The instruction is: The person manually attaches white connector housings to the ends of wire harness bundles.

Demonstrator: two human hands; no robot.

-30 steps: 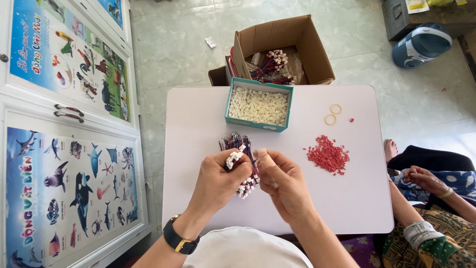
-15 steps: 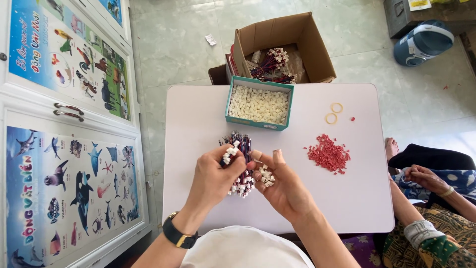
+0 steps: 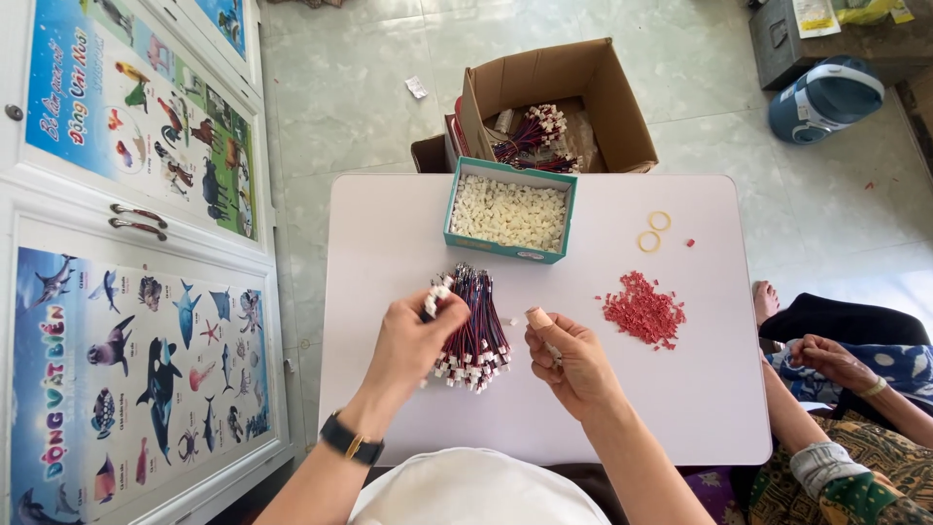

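Observation:
My left hand point(image 3: 413, 342) grips a bundle of red, blue and black wires point(image 3: 474, 321) with small white connectors at both ends; the bundle rests on the white table point(image 3: 408, 224). My right hand point(image 3: 571, 358) sits just right of the bundle, fingers curled around a small white connector piece. A teal box point(image 3: 509, 212) full of white connector housings stands at the table's far middle. A pile of small red pieces point(image 3: 642, 310) lies to the right of my right hand.
Two yellow rubber bands point(image 3: 654, 231) lie far right on the table. An open cardboard box point(image 3: 554, 102) with more wire bundles stands on the floor beyond the table. Another person's hand point(image 3: 824, 358) and patterned clothing are at the right. Poster-covered cabinet doors point(image 3: 126, 243) line the left.
My hands have drawn apart: the right hand moved right off the bundle with a white piece, and the left hand keeps hold of the bundle, now laid out on the table.

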